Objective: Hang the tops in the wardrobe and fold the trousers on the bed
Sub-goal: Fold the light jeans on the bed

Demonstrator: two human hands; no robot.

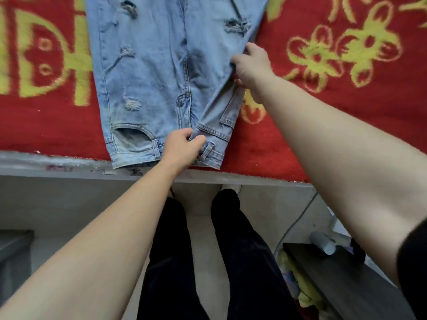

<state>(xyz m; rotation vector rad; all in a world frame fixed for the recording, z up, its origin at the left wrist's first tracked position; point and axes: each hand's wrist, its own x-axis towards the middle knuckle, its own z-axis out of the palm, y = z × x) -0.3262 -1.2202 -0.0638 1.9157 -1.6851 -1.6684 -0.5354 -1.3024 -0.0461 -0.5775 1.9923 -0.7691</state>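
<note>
Light blue ripped jeans (152, 72) lie flat on the bed, waistband at the near edge and legs running away from me past the top of the frame. My left hand (182, 147) pinches the waistband near its middle, by a belt loop. My right hand (250, 65) grips the jeans' right side seam at hip height, with the fabric bunched under its fingers. No tops or wardrobe are in view.
A red blanket with yellow flower patterns (335, 72) covers the bed; its near edge (69, 167) runs across the frame. My legs in black trousers (240, 250) stand on the pale floor. A dark shelf (342, 280) with clutter sits at lower right, a grey box (13, 255) at lower left.
</note>
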